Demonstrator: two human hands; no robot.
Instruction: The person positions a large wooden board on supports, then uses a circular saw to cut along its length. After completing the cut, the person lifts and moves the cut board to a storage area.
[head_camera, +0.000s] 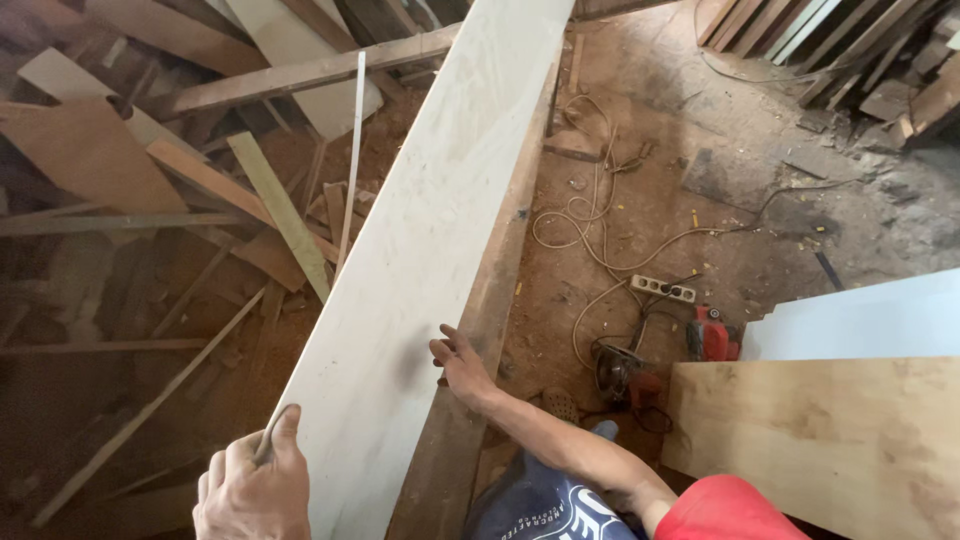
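Left hand (252, 487) fingers clamped on pale board (420, 250) edge, right hand (462, 366) fingers apart, flat on it

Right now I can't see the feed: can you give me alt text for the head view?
A long pale board runs away from the camera, the left hand gripping its near left edge and the right hand flat on its right edge. It lies over a darker wooden plank, with scrap wood at left and a power strip, cables and red power tool on the dirt floor at right.
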